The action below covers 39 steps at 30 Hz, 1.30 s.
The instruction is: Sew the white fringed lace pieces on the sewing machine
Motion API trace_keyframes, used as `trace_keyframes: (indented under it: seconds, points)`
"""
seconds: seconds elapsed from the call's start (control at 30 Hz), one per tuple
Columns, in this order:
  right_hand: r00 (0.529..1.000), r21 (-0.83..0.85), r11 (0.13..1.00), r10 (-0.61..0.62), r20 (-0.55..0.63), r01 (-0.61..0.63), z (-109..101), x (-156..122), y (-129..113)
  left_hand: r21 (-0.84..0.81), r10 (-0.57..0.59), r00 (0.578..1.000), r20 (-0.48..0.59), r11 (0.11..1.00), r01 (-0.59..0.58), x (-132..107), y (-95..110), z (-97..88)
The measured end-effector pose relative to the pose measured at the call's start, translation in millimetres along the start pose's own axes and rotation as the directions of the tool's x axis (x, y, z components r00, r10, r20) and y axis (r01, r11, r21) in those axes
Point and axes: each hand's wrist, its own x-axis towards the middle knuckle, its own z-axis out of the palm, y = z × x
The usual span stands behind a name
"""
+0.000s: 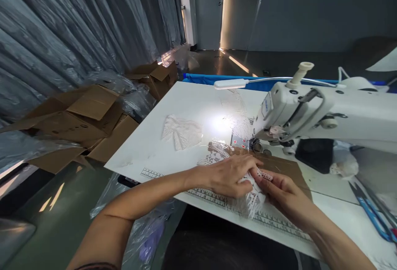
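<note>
My left hand (230, 175) lies palm down on a strip of white lace (252, 201) at the near edge of the sewing table (192, 104), fingers curled and pressing the lace. My right hand (283, 192) pinches the same lace between thumb and fingers, touching the left hand's fingertips. The lace runs over a brown cardboard sheet (279, 164) toward the needle area of the white sewing machine (313, 113). Part of the lace is hidden under both hands.
Another folded lace piece (181, 131) lies further back on the table under the machine's lamp (231, 84). Blue scissors (374, 216) rest at the right. Opened cardboard boxes (83, 117) and plastic wrap fill the floor at left. A printed ruler (214, 197) lines the table's front.
</note>
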Motion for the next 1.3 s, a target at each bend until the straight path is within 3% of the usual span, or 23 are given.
trace_keyframes:
  seconds: [0.1, 0.23, 0.4, 0.47, 0.57, 0.63, 0.7, 0.83, 1.03, 1.1, 1.2, 1.3]
  points:
    - [0.999, -0.051, 0.999, 0.008, 0.034, -0.007, -2.1, -12.6, -3.6, -0.088, -0.043, 0.994, 0.100, 0.995, 0.052, 4.7, -7.3, -11.1]
    - [0.999, -0.149, 0.989, -0.003, 0.054, 0.011, -16.5, -24.2, -10.0, -0.159, 0.000, 0.988, 0.152, 0.987, 0.024, -0.3, -13.6, -16.1]
    - [0.996, -0.163, 0.986, -0.052, -0.074, 0.039, -46.9, -17.2, -11.2, -0.151, -0.069, 0.992, 0.107, 0.985, 0.085, -13.6, -21.7, -27.7]
    - [0.986, -0.240, 0.970, -0.073, -0.150, 0.035, -57.2, -6.9, -7.7, -0.081, -0.137, 0.988, 0.068, 0.987, 0.142, -14.9, -30.2, -34.3]
    - [0.947, -0.434, 0.901, -0.151, -0.283, 0.014, -67.2, 10.8, -2.3, 0.187, -0.209, 0.976, -0.066, 0.958, 0.218, -12.4, -47.2, -38.2]
    - [0.905, -0.552, 0.833, -0.204, -0.374, -0.040, -70.0, 19.4, -0.7, 0.383, -0.158, 0.971, -0.181, 0.898, 0.217, -9.9, -57.0, -34.8]
    - [0.877, -0.616, 0.783, -0.231, -0.421, -0.089, -70.2, 23.1, -1.3, 0.474, -0.049, 0.977, -0.205, 0.869, 0.143, -7.9, -62.4, -28.1]
    - [0.887, -0.645, 0.757, -0.224, -0.403, -0.102, -68.0, 19.0, -7.1, 0.425, 0.124, 0.992, -0.018, 0.899, -0.105, -4.5, -64.2, -17.3]
    - [0.908, -0.709, 0.704, -0.268, -0.323, -0.045, -64.8, 11.6, -13.4, 0.451, 0.079, 0.997, 0.015, 0.889, -0.077, -3.9, -72.7, -30.1]
    - [0.924, -0.658, 0.753, -0.241, -0.297, -0.015, -62.7, 7.4, -12.7, 0.480, 0.101, 0.994, 0.031, 0.871, -0.104, -7.9, -69.6, -31.9]
    - [0.980, -0.477, 0.878, -0.127, -0.152, 0.039, -60.9, -2.5, -11.1, 0.501, 0.193, 0.977, 0.092, 0.839, -0.213, -13.2, -57.1, -24.2]
    - [0.993, -0.326, 0.944, -0.089, -0.077, 0.060, -64.0, -7.5, -10.8, 0.516, 0.262, 0.961, 0.089, 0.813, -0.269, -11.7, -49.2, -13.2]
